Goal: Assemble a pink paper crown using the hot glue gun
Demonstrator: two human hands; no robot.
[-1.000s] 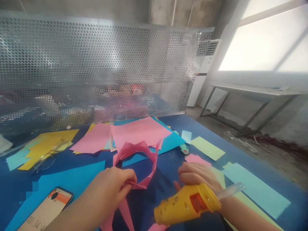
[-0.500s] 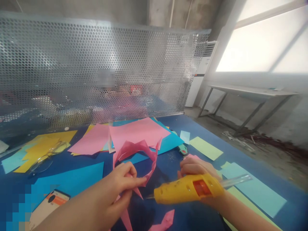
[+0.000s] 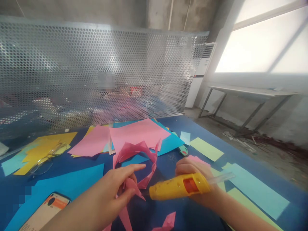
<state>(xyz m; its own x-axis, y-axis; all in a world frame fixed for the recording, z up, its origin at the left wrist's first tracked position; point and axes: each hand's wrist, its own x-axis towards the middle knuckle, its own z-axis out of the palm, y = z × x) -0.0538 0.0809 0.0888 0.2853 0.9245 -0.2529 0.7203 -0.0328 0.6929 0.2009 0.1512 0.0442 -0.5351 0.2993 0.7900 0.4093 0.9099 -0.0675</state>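
Note:
My left hand (image 3: 124, 186) is closed on a folded pink paper chain (image 3: 136, 147), its index finger stretched out to the right. The chain curves up and round in a pointed ring beyond the hand, and a strip hangs below it. My right hand (image 3: 192, 173) grips a yellow hot glue gun (image 3: 173, 187) with a clear glue stick (image 3: 222, 177) poking out of its back. The gun's nozzle points left, at the folded pink piece by my left fingers; whether they touch I cannot tell. Another folded pink piece (image 3: 167, 221) lies below.
Pink sheets (image 3: 139, 131) and blue paper (image 3: 172, 141) lie at the back, before a perforated metal screen (image 3: 84, 70). Glasses (image 3: 42, 163) and a phone (image 3: 45, 211) are on the left. Green paper (image 3: 207, 148) and pale blue paper (image 3: 260, 191) lie on the right, a green-handled tool (image 3: 183, 150) behind.
The glue gun has moved left, bringing its nozzle up to the folded pink paper. My left index finger has lifted off the ring and straightened.

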